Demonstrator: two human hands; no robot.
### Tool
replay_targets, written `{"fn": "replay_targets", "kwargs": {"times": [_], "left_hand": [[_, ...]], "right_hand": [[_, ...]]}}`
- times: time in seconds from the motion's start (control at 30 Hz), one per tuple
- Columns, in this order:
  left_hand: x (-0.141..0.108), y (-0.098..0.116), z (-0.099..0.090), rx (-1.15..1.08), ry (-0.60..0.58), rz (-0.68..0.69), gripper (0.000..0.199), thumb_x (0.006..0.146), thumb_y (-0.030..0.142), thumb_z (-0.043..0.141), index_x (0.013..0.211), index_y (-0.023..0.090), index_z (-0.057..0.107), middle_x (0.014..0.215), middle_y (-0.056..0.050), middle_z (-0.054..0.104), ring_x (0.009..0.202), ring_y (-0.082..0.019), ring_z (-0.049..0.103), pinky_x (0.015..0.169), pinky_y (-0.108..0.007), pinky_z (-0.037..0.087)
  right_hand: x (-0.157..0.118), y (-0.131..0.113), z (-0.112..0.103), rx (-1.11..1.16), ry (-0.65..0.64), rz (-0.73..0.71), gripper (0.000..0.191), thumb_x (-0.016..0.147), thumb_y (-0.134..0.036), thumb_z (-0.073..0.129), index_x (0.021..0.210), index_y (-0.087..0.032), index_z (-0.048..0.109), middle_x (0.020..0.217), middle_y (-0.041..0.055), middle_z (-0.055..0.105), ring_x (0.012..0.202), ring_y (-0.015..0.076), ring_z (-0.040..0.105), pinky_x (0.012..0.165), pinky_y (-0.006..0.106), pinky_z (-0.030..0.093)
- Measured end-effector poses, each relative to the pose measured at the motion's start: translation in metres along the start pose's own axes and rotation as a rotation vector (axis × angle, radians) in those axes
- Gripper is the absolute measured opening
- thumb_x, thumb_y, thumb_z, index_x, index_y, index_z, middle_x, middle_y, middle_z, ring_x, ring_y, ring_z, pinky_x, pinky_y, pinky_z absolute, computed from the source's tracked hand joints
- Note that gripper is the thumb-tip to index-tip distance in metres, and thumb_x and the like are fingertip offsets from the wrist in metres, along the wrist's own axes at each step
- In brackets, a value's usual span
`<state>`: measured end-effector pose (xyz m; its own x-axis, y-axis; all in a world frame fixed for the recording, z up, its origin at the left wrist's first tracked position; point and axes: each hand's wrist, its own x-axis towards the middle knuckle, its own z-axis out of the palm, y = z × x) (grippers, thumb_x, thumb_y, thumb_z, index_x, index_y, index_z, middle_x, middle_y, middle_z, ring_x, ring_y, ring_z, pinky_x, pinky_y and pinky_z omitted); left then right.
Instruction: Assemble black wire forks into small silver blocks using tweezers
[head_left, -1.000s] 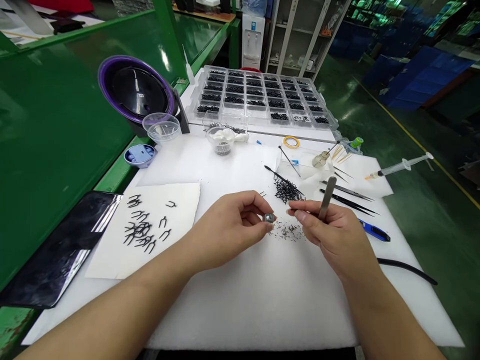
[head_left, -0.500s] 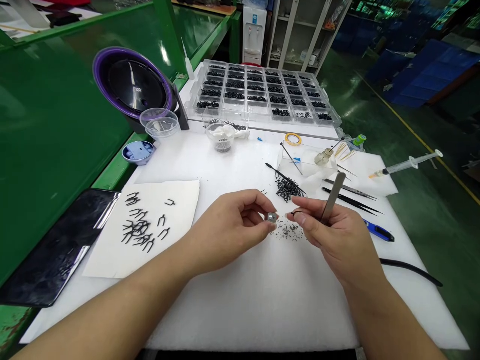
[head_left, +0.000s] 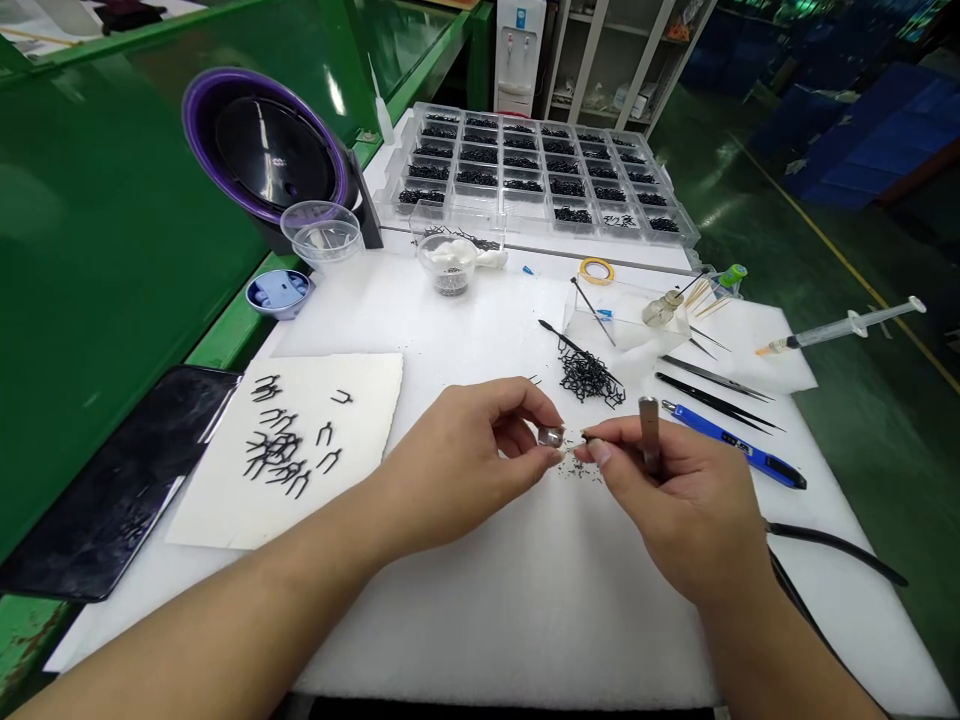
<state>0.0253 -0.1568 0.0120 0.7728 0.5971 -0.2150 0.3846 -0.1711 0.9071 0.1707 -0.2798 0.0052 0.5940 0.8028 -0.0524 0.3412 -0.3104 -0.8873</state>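
Between thumb and forefinger, my left hand (head_left: pixel 480 450) pinches a small metal piece (head_left: pixel 551 437). Just right of it, my right hand (head_left: pixel 667 480) pinches a tiny black piece (head_left: pixel 589 437) at its fingertips, and a metal tool (head_left: pixel 649 435), likely tweezers, is tucked in its fingers. The two hands are close but apart. Small dark scraps (head_left: pixel 581 462) lie on the white surface beneath them. Behind my hands is a pile of black bent pieces (head_left: pixel 589 375). More forked black pieces (head_left: pixel 277 450) lie on a cream sheet (head_left: pixel 352 490) at the left.
A divided clear tray (head_left: pixel 525 215) of black pieces stands at the back. A purple-rimmed round device (head_left: pixel 274 150) is at back left. Tweezers (head_left: pixel 712 400), a blue cutter (head_left: pixel 750 455), a syringe (head_left: pixel 847 325) and a glass bottle (head_left: pixel 661 309) lie at the right.
The view has shifted slightly. The metal tool in my right hand now points more toward the camera, and the metal piece in my left hand has turned. More of the blue cutter shows.
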Motion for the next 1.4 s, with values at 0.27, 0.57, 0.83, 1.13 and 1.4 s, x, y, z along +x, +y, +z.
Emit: {"fn": "replay_targets", "kwargs": {"times": [0.27, 0.57, 0.83, 1.13, 1.4], "left_hand": [[0.000, -0.005, 0.004, 0.072, 0.072, 0.107, 0.010, 0.083, 0.026, 0.066, 0.093, 0.026, 0.067, 0.082, 0.007, 0.071, 0.074, -0.010, 0.067, 0.068, -0.023, 0.053], [0.000, -0.006, 0.006, 0.103, 0.079, 0.170, 0.007, 0.082, 0.025, 0.069, 0.089, 0.024, 0.068, 0.082, 0.007, 0.072, 0.075, -0.010, 0.067, 0.068, -0.022, 0.054], [0.002, -0.006, 0.008, 0.082, 0.039, 0.127, 0.008, 0.081, 0.028, 0.071, 0.086, 0.022, 0.068, 0.081, 0.006, 0.073, 0.075, -0.010, 0.068, 0.068, -0.022, 0.056], [0.003, -0.007, 0.010, 0.028, 0.018, 0.137, 0.007, 0.082, 0.025, 0.071, 0.088, 0.022, 0.068, 0.086, 0.006, 0.075, 0.079, -0.009, 0.070, 0.072, -0.022, 0.059], [0.002, -0.007, 0.010, 0.024, 0.025, 0.148, 0.008, 0.083, 0.024, 0.072, 0.088, 0.021, 0.067, 0.087, 0.005, 0.075, 0.080, -0.010, 0.070, 0.073, -0.023, 0.059]], "right_hand": [[0.000, -0.001, 0.001, -0.030, -0.020, 0.008, 0.009, 0.083, -0.031, 0.063, 0.084, -0.025, 0.070, 0.096, 0.0011, 0.075, 0.053, 0.0093, 0.050, 0.041, 0.021, 0.035], [-0.001, 0.000, -0.005, -0.170, -0.112, -0.035, 0.011, 0.081, -0.028, 0.064, 0.085, -0.023, 0.073, 0.066, -0.0022, 0.066, 0.045, 0.0083, 0.039, 0.038, 0.020, 0.031], [-0.001, -0.005, -0.005, -0.210, -0.173, 0.030, 0.012, 0.079, -0.030, 0.063, 0.071, -0.022, 0.066, 0.047, -0.0072, 0.036, 0.042, 0.0078, 0.029, 0.036, 0.020, 0.026], [-0.001, -0.007, -0.003, -0.229, -0.139, 0.023, 0.009, 0.072, -0.025, 0.064, 0.077, -0.021, 0.071, 0.069, 0.0002, 0.068, 0.046, 0.0095, 0.047, 0.037, 0.020, 0.032], [-0.002, -0.007, -0.004, -0.226, -0.150, 0.019, 0.011, 0.073, -0.025, 0.064, 0.080, -0.021, 0.072, 0.066, -0.0009, 0.068, 0.047, 0.0099, 0.048, 0.040, 0.020, 0.036]]}}
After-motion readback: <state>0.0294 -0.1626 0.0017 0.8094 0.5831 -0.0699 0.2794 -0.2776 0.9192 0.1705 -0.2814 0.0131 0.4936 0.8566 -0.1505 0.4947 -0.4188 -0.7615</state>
